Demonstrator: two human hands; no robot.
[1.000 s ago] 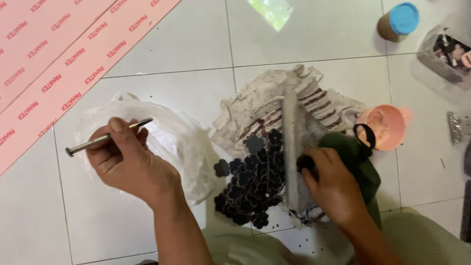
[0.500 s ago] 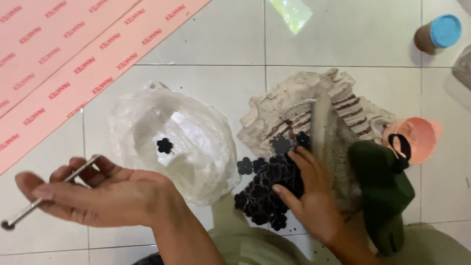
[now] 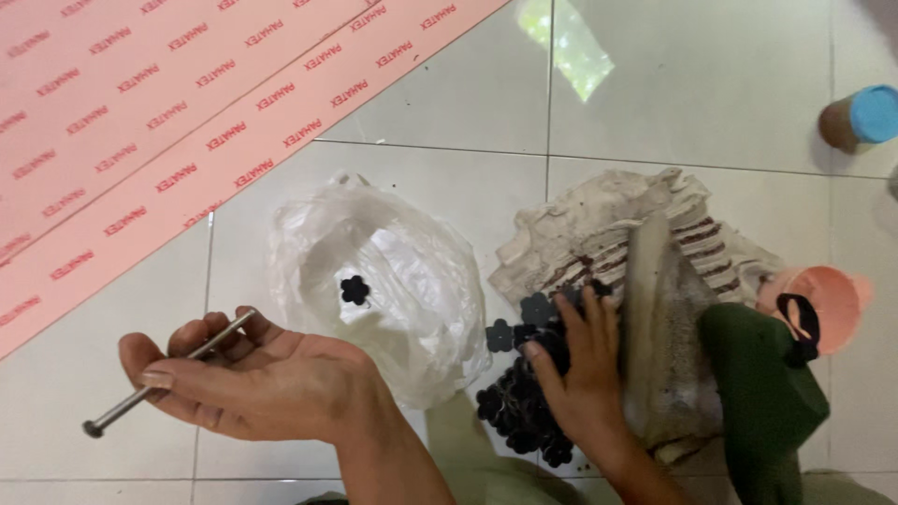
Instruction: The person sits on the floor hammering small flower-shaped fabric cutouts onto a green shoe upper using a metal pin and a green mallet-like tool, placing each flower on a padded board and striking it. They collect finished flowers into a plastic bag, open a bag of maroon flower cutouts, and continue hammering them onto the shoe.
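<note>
Steel rod [image 3: 168, 373] lies across my left hand [image 3: 253, 388], pinched under the thumb, low over the tiled floor [image 3: 449, 103]. My right hand [image 3: 585, 374] rests fingers spread on a heap of black flower-shaped pieces [image 3: 524, 411]. Beyond, one such piece [image 3: 354, 290] sits on a clear plastic bag [image 3: 374, 281]; farther still lies pink sheeting [image 3: 140, 103].

Left hand [image 3: 271, 388] and right hand [image 3: 585, 374] are seen bare: no gloves, rings or watch. Both forearms are uncovered, no sleeves in view. Pale olive-beige cloth, probably trousers, is seen at bottom edge.
</note>
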